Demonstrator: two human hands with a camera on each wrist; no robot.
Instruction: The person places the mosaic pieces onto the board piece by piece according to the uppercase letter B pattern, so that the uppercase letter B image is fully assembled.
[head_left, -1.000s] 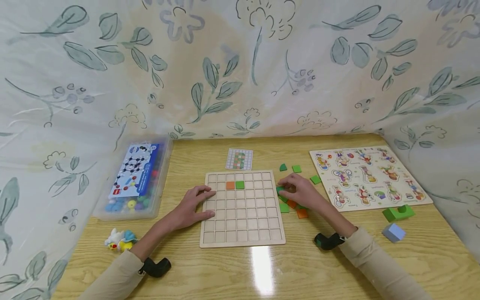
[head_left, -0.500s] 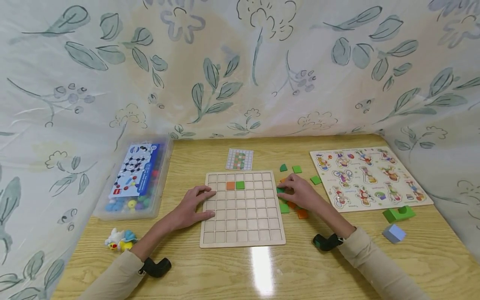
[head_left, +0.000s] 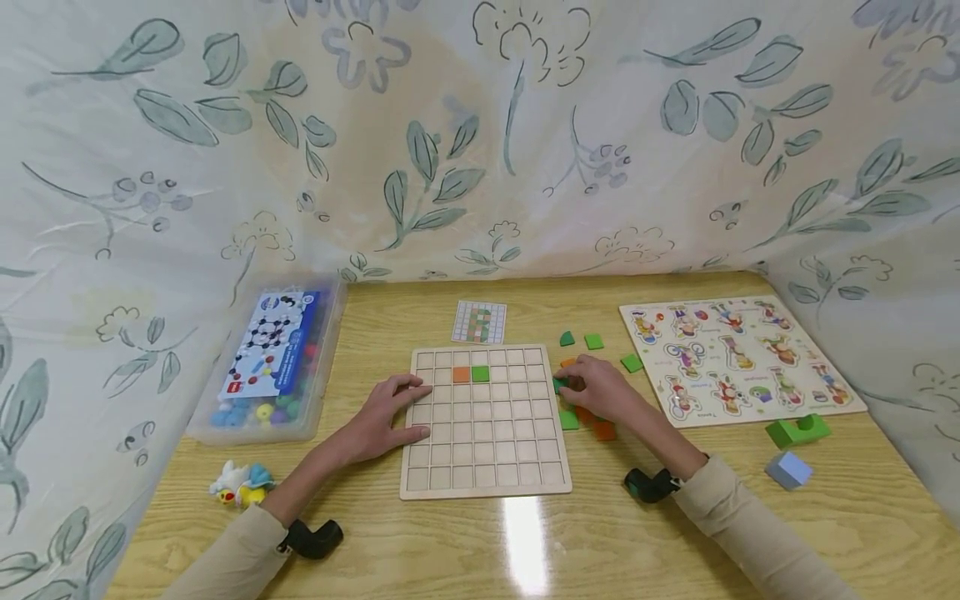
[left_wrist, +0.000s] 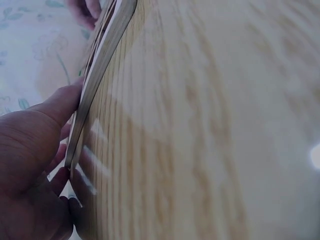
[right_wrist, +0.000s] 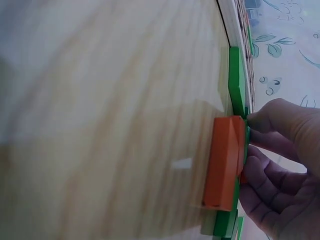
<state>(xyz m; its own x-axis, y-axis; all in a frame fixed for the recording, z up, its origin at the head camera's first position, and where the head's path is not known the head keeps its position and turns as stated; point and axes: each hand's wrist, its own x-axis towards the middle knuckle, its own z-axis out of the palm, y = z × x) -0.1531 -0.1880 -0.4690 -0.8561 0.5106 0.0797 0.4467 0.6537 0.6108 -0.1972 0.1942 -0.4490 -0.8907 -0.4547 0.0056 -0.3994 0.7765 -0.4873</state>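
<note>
In the head view a square wooden grid board lies flat, with an orange tile and a green tile side by side in its second row. My left hand rests on the board's left edge, thumb and fingers spread apart; the left wrist view shows it against the rim. Beside the right edge, my right hand pinches a dark green piece between thumb and finger, over a small pile of tiles. Its exact shape is hidden. An orange tile lies close to those fingers in the right wrist view.
A small pattern card lies behind the board. Loose green tiles sit near a picture puzzle board at right. A green arch block and a blue block lie below it. A clear bead box and a toy figure are left.
My right hand has shifted slightly left at the pile, with the dark green piece at its fingertips. The left hand stays on the board's edge.
</note>
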